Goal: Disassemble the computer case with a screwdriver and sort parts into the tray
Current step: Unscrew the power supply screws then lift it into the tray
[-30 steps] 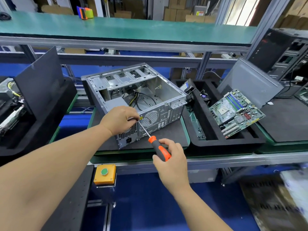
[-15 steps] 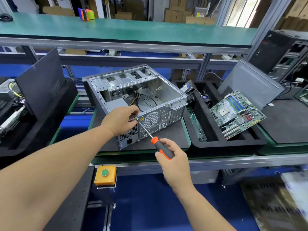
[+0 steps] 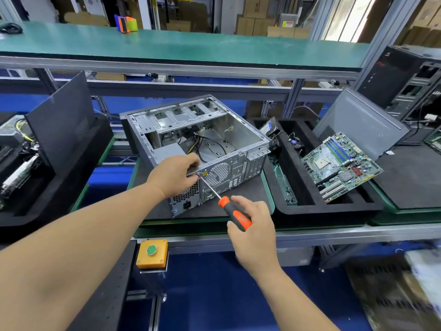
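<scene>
An open grey computer case [image 3: 238,139] lies on its side on a dark mat, its rear panel facing me. My left hand [image 3: 173,175] grips the case's top rear edge by the power supply. My right hand [image 3: 253,225] holds the orange-and-black screwdriver [image 3: 235,212] by its handle. The tool's metal tip touches a screw on the rear panel just beside my left fingers. To the right, a black foam tray [image 3: 334,206] holds a green motherboard [image 3: 341,163] and a hard drive [image 3: 269,127].
A grey side panel [image 3: 360,120] leans behind the tray. Another black tray with a leaning dark panel [image 3: 59,120] stands at the left. A yellow box with a green button [image 3: 152,253] sits below the bench edge. A second case [image 3: 405,75] stands at the far right.
My right hand has drifted slightly right and turned on the screwdriver handle while the tip stays at the rear-panel screw. My left hand keeps its grip on the case.
</scene>
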